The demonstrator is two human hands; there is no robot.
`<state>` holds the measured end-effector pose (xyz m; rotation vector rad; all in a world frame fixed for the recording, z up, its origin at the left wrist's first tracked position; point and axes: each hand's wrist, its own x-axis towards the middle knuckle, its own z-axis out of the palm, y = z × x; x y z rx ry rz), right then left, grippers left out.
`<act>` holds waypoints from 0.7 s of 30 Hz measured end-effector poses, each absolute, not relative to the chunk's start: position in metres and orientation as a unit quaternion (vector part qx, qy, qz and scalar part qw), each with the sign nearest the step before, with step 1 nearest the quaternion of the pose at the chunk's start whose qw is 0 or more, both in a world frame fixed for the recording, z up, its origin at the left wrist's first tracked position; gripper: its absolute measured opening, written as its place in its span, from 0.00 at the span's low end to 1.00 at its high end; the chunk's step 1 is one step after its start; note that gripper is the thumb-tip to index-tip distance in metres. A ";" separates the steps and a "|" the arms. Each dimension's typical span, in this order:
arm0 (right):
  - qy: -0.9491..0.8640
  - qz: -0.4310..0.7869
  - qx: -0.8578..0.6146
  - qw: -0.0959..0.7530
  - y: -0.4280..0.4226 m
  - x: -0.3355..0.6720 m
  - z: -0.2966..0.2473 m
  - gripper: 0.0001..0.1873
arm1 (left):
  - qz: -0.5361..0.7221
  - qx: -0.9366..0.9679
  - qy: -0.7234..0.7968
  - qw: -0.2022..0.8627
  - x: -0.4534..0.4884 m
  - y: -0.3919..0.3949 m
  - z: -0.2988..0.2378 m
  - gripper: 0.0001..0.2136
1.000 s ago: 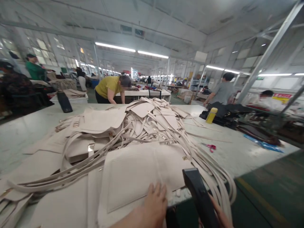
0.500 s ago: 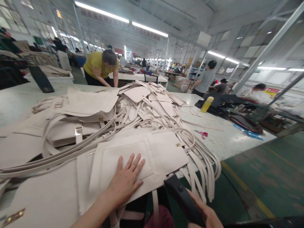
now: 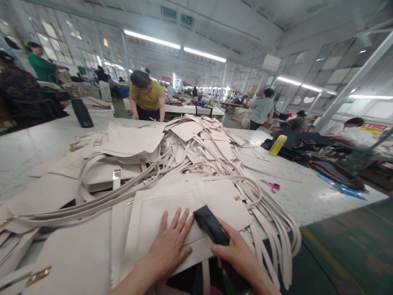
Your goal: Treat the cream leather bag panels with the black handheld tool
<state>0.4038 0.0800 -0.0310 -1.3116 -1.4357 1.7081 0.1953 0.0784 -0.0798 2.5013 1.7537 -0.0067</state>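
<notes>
The right hand [image 3: 238,256] has its grip closed around a black handheld tool [image 3: 211,227], fingers wrapped over the handle, with the tool's rounded front end lying on a cream leather bag panel [image 3: 184,215] near the front edge of the tabletop [image 3: 310,196]. What kind of tool it is cannot be told from this view. The left hand [image 3: 172,243] holds nothing: it lies flat and spread on the same panel, just beside the tool's head, fingertips [image 3: 179,215] pointing away from the person and pressing on the stitched rectangular pocket of the panel.

The panel lies on top at the near end of a large heap of cream bag parts [image 3: 184,151], flaps, cut panels and long straps tangled together, some with small gold fittings. Several straps [image 3: 276,229] hang in loops over the tabletop edge to the right of the hands. Another flat cream piece with a brass fitting [image 3: 38,275] lies at the lower left.

Farther right on the pale tabletop lie a pair of pink-handled scissors [image 3: 272,186], a yellow bottle [image 3: 277,145] standing upright, and a pile of dark bag material [image 3: 319,155]. A black panel [image 3: 82,113] stands tilted at the far left.

Across the tabletop a person in a yellow shirt [image 3: 147,100] bends over the work, and a person in a grey shirt [image 3: 260,110] stands farther right.
</notes>
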 end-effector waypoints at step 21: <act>-0.643 0.553 -0.518 0.115 0.190 0.407 0.038 0.22 | -0.004 0.805 0.566 0.177 0.198 0.072 -0.061 0.39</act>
